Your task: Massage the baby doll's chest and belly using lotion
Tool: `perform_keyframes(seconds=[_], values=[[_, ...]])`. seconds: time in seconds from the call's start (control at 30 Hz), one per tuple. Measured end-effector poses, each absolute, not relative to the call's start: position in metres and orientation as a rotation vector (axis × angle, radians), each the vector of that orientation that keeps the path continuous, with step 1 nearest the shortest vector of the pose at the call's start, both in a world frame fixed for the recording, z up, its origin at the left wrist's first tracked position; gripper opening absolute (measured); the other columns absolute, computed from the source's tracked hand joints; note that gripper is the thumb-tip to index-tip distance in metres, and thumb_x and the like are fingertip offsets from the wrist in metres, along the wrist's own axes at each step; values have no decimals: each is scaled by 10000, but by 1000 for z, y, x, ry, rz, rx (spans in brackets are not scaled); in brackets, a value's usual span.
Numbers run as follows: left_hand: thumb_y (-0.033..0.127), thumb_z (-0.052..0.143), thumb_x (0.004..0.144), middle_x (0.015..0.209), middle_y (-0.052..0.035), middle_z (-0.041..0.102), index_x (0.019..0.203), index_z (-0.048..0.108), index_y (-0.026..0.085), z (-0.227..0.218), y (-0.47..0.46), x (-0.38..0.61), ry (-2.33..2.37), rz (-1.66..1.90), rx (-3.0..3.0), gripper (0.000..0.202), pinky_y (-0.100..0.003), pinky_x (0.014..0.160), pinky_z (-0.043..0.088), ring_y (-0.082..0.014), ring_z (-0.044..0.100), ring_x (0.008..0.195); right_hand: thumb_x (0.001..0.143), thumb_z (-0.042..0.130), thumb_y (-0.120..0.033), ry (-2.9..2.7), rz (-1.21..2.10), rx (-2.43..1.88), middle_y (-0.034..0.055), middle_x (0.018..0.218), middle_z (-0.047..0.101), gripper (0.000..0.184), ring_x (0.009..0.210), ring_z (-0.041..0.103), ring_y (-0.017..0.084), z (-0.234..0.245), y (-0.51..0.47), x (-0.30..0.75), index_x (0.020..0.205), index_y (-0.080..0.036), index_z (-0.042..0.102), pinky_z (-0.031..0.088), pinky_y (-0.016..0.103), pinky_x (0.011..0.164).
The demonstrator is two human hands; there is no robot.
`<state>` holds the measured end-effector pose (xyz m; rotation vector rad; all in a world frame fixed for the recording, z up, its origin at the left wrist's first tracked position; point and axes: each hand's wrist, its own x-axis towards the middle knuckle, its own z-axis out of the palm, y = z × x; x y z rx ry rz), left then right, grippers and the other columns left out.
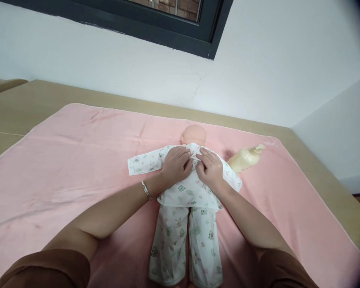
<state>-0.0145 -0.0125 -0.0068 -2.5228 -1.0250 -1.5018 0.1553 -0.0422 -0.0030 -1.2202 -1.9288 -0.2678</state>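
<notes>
A baby doll (194,135) lies on its back, dressed in a white printed shirt (187,195) and matching trousers (171,246). Just below its chin, my left hand (177,165) pinches the shirt's neck opening from the left. Close beside it, my right hand (210,168) grips the opposite side of the same opening. The cloth is bunched between my fingertips, and my knuckles partly hide the fastening. One sleeve (147,163) stretches out flat to the left; the other slants down to the right, partly behind my right forearm.
A pale yellow bottle (245,158) lies on its side, right of the doll's shoulder. Under everything spreads a pink blanket (78,168) on a wooden table (114,98). A white wall (252,80) with a dark window frame (168,40) rises behind the table's far edge.
</notes>
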Motion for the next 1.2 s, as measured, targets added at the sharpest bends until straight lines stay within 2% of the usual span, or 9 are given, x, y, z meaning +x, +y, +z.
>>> perform_keyframes(seconds=[0.07, 0.23, 0.33, 0.47, 0.63, 0.8, 0.9, 1.07, 1.2], values=[[211, 504, 862, 1008, -78, 691, 910, 629, 201, -7, -14, -14, -1128, -1500, -2517, 135, -421, 933, 501, -231, 616, 1004, 821, 467, -154, -1914, -241, -1263, 101, 1169, 708, 303, 1168, 628, 244, -2, -43, 154, 1000, -197, 708, 494, 445, 1034], [253, 488, 872, 1256, -127, 607, 1208, 578, 148, -5, -12, -12, -1425, -1305, -2584, 364, -482, 1051, 412, -286, 528, 1184, 856, 429, -177, -2080, -150, -1443, 155, 1398, 552, 473, 1327, 487, 290, 3, -40, 155, 1301, -127, 582, 396, 509, 1116], [263, 465, 890, 1277, -136, 590, 1242, 562, 137, -5, -9, -12, -1374, -1257, -2641, 386, -488, 1067, 393, -289, 511, 1202, 868, 408, -175, -2178, -120, -1476, 166, 1474, 465, 529, 1381, 414, 311, 5, -37, 157, 1384, -118, 508, 355, 544, 1133], [232, 478, 886, 1170, -117, 643, 1105, 622, 166, -7, -7, -14, -1208, -1368, -2633, 270, -461, 1009, 447, -260, 561, 1130, 843, 431, -151, -2203, -140, -1448, 172, 1476, 460, 539, 1384, 410, 319, 5, -35, 158, 1372, -116, 525, 353, 540, 1135], [201, 539, 861, 987, -74, 693, 879, 639, 205, -12, -9, -14, -998, -1578, -2471, 101, -411, 918, 510, -216, 629, 998, 816, 445, -120, -2069, -216, -1271, 96, 1333, 616, 416, 1273, 547, 252, -1, -36, 158, 1149, -214, 676, 450, 497, 1069], [202, 533, 849, 978, -64, 703, 893, 654, 217, -12, -13, -13, -1126, -1600, -2457, 130, -429, 899, 527, -224, 640, 987, 799, 466, -124, -1898, -200, -1205, 104, 1173, 706, 300, 1171, 625, 237, -3, -41, 155, 965, -198, 705, 498, 453, 1024], [204, 495, 868, 1083, -90, 688, 1005, 663, 195, -11, -14, -13, -1259, -1558, -2475, 217, -453, 962, 500, -243, 609, 1079, 818, 460, -140, -1912, -142, -1299, 112, 1247, 670, 345, 1225, 587, 247, -1, -42, 154, 1078, -184, 683, 462, 467, 1067], [258, 435, 923, 1290, -115, 612, 1247, 581, 178, -8, -8, -13, -1264, -1364, -2650, 365, -509, 1081, 402, -266, 526, 1232, 864, 441, -186, -2090, -75, -1471, 115, 1472, 483, 489, 1422, 353, 323, 3, -38, 157, 1342, -174, 548, 359, 572, 1119], [306, 421, 957, 1273, -115, 624, 1224, 599, 182, -7, -5, -14, -1180, -1353, -2699, 344, -493, 1072, 406, -257, 537, 1218, 863, 430, -175, -2121, -87, -1431, 131, 1461, 492, 481, 1388, 408, 307, 3, -35, 158, 1327, -168, 555, 361, 561, 1115]])
